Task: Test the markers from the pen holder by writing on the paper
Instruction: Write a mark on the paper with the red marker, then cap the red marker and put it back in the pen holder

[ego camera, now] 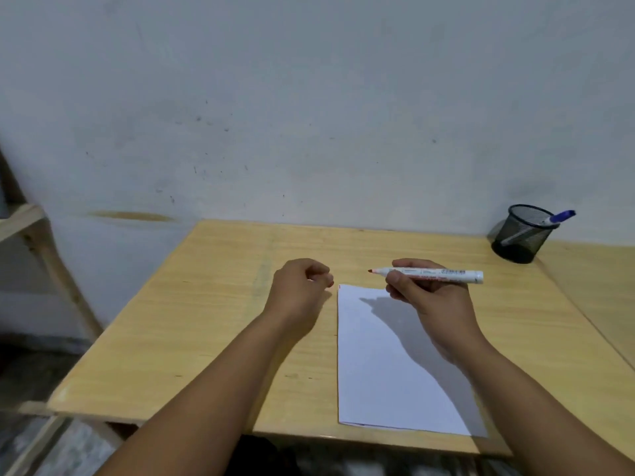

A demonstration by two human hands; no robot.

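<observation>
A white sheet of paper [385, 365] lies on the wooden table [213, 304], right of centre. My right hand [426, 297] hovers over the paper's top edge and grips a white marker [429, 272]. The marker lies level, uncapped, with its red tip pointing left. My left hand [299, 286] floats just left of the paper's top corner with its fingers curled in; whether a cap sits inside them I cannot tell. A black mesh pen holder [522, 235] stands at the table's far right corner with a blue-capped marker [558, 217] leaning in it.
A pale wall rises right behind the table. A wooden frame [37, 242] stands to the left, off the table. A second tabletop [598, 280] adjoins on the right.
</observation>
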